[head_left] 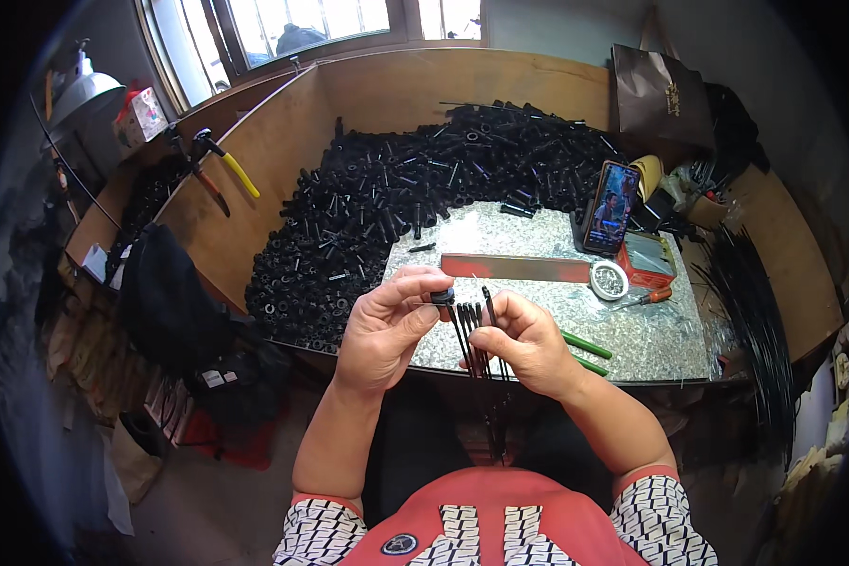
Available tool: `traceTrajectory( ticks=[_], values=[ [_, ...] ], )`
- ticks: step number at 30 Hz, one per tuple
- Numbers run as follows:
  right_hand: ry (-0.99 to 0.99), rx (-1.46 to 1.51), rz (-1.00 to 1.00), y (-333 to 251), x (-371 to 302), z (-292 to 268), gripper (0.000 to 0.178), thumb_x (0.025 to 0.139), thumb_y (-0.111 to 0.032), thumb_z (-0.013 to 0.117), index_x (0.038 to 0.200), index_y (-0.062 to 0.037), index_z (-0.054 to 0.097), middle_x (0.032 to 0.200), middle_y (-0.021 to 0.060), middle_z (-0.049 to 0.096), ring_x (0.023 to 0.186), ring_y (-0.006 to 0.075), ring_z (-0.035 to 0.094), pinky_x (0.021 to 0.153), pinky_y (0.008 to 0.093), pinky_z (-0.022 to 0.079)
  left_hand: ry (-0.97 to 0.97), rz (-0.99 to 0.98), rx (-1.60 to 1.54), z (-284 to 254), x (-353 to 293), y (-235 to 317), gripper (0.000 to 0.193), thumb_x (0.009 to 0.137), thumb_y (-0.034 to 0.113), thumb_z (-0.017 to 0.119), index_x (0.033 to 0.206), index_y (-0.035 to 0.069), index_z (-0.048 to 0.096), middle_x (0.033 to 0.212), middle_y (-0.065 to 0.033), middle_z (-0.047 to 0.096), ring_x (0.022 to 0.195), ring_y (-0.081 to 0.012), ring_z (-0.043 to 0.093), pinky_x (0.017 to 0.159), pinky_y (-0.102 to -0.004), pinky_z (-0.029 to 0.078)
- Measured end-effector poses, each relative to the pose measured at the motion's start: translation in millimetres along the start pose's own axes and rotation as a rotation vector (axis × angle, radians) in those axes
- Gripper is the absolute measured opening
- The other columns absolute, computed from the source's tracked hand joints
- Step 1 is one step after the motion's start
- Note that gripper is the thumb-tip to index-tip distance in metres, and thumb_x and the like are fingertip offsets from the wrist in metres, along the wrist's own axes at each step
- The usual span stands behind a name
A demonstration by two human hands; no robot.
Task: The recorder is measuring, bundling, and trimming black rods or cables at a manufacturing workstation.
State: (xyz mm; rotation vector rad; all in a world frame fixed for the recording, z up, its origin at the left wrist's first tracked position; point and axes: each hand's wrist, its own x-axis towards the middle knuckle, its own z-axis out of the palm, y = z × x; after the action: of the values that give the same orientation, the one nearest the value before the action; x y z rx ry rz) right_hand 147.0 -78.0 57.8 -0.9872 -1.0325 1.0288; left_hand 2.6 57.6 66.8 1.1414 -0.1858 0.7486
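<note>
In front of my body, just over the near edge of the speckled board [481, 231], both hands are raised close together. My left hand [387, 330] is closed, pinching a small black round part [442, 296] between thumb and fingers. Several thin black rods [479, 363], much like umbrella ribs, are gripped in my right hand [526, 344]. Their upper ends lie against or right beside the round part, and I cannot tell which are joined to it. The lower ends hang down toward my lap. Green handles [587, 349] of a tool lie beside my right hand.
A large heap of black tubular parts [387, 198] fills the wooden-walled bench [462, 75]. On the board are a flat metal bar [528, 268], a white dish of small metal bits [608, 280] and a propped phone [611, 208]. Long black rods [750, 321] overhang the right side. Yellow-handled pliers [236, 170] hang left.
</note>
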Motion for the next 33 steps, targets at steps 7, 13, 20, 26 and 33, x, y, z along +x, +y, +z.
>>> traceTrajectory(
  ticks=[7, 13, 20, 26, 33],
  values=[
    [0.014, 0.024, -0.024, -1, 0, 8, 0.013, 0.091, -0.007, 0.061, 0.094, -0.0002, 0.051, 0.077, 0.005, 0.062, 0.068, 0.0083, 0.059, 0.06, 0.0232, 0.049, -0.043, 0.005, 0.079, 7, -2, 4, 0.032, 0.083, -0.003, 0.066, 0.114, -0.001, 0.063, 0.119, -0.0146, 0.056, 0.11, -0.0191, 0.055, 0.096, -0.0314, 0.045],
    [-0.022, -0.033, -0.019, -2, 2, 6, 0.012, 0.091, -0.004, 0.059, 0.094, -0.0017, 0.048, 0.083, 0.0065, 0.061, 0.073, 0.013, 0.064, 0.066, 0.0269, 0.053, 0.022, 0.076, 0.195, 8, -1, 3, 0.026, 0.083, -0.004, 0.065, 0.11, -0.002, 0.064, 0.114, -0.0142, 0.059, 0.107, -0.0186, 0.057, 0.094, -0.0304, 0.045],
    [-0.052, -0.155, -0.073, -5, -2, 7, 0.009, 0.096, -0.009, 0.052, 0.097, -0.0014, 0.048, 0.083, 0.0081, 0.061, 0.072, 0.0131, 0.062, 0.066, 0.0266, 0.051, 0.007, 0.058, 0.213, 14, 0, 4, 0.022, 0.087, -0.005, 0.06, 0.108, -0.002, 0.064, 0.112, -0.0134, 0.061, 0.107, -0.0184, 0.057, 0.094, -0.0295, 0.045],
    [-0.049, -0.114, -0.051, -4, -1, 7, 0.013, 0.096, -0.013, 0.053, 0.096, -0.0005, 0.049, 0.079, 0.0069, 0.061, 0.07, 0.0117, 0.06, 0.064, 0.026, 0.049, -0.043, 0.073, 0.102, 11, 2, -1, 0.022, 0.087, -0.006, 0.059, 0.107, -0.002, 0.065, 0.113, -0.014, 0.061, 0.109, -0.0201, 0.058, 0.096, -0.0307, 0.046],
    [-0.102, -0.111, -0.027, -4, 2, -2, 0.014, 0.096, -0.014, 0.053, 0.094, -0.0004, 0.052, 0.08, 0.006, 0.061, 0.071, 0.0111, 0.059, 0.066, 0.026, 0.049, -0.074, 0.061, 0.066, 11, 5, -3, 0.022, 0.086, -0.006, 0.06, 0.107, -0.002, 0.065, 0.112, -0.013, 0.061, 0.107, -0.02, 0.058, 0.095, -0.0316, 0.046]
  ],
)
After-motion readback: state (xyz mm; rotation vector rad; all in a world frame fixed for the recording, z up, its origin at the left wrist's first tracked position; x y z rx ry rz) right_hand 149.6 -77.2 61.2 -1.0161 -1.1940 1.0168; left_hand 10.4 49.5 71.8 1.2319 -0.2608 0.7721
